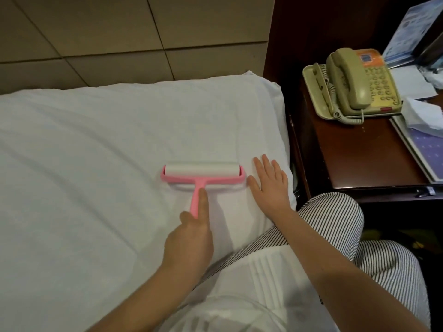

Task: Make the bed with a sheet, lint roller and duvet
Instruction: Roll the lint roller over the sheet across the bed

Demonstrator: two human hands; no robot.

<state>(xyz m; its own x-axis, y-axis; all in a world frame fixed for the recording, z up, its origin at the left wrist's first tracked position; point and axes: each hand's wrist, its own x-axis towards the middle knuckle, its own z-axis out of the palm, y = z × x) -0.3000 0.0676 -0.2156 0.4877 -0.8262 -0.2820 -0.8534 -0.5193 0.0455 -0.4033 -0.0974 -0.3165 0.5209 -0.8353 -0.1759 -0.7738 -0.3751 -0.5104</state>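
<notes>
The left hand [189,238] grips the handle of the pink lint roller [202,174], forefinger laid along it, the roll resting on the white sheet [96,152] ahead. The right hand [271,185] lies flat, fingers straight, just beside the roller. Further right, a dark nightstand [359,159] carries a beige telephone [354,82] and papers [417,82]

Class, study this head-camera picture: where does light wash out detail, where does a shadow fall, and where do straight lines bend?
Head view: the white sheet is bright and nearly featureless around the lint roller; the left hand casts a soft shadow to its right; the nightstand edge bows from wide-angle distortion; the leaflets at top right look blurred.
</notes>
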